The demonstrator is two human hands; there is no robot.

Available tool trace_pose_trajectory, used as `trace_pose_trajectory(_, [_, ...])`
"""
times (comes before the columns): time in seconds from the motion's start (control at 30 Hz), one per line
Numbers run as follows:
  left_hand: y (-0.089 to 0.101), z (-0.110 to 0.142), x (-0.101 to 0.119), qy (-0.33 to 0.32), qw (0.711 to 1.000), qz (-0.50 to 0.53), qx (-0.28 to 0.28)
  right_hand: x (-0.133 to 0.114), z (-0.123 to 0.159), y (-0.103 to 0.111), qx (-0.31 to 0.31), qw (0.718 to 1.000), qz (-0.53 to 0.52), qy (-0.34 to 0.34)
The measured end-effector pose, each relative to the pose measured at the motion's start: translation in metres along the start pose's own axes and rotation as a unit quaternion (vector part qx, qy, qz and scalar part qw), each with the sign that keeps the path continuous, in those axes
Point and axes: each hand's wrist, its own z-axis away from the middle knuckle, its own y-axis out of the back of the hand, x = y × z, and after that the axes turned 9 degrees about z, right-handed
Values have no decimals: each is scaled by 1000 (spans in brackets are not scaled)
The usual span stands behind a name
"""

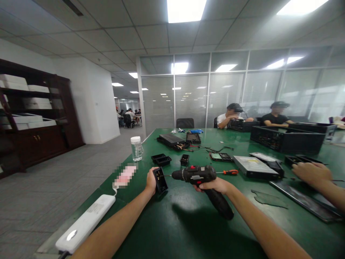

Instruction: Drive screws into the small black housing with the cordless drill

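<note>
My right hand (214,186) is wrapped round the grip of a black cordless drill (198,175), held level with its bit pointing left. My left hand (151,181) grips a small black plastic tray (161,181) by its left side, tilted up so that its inside faces the drill. Small brass-coloured bits, perhaps screws, show in the tray's upper part. The bit's tip reaches the tray or stops just short of it; I cannot tell which. Behind, a similar small black tray (184,159) and a pair of black trays (161,159) stand on the green table (172,230).
Left lie a white power strip (86,223) and a clear bottle (136,151). An orange-handled screwdriver (230,172), a hard drive (221,157) and an optical drive (254,166) are to the right. Another person's hands (312,174) work at far right; two people sit behind computer cases (287,140).
</note>
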Motion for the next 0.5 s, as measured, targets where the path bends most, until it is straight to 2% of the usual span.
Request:
trace_pose_trajectory(0.1, [0, 0, 0, 2, 1000, 16, -11, 0, 0, 0, -4, 1000, 3, -15])
trace_pose_trajectory(0.27, [0, 0, 0, 16, 1000, 21, 1, 2, -1, 1, 8, 999, 30, -35])
trace_pose_trajectory(0.5, [-1, 1, 2, 21, 999, 29, -2, 4, -1, 2, -14, 1000, 6, -2])
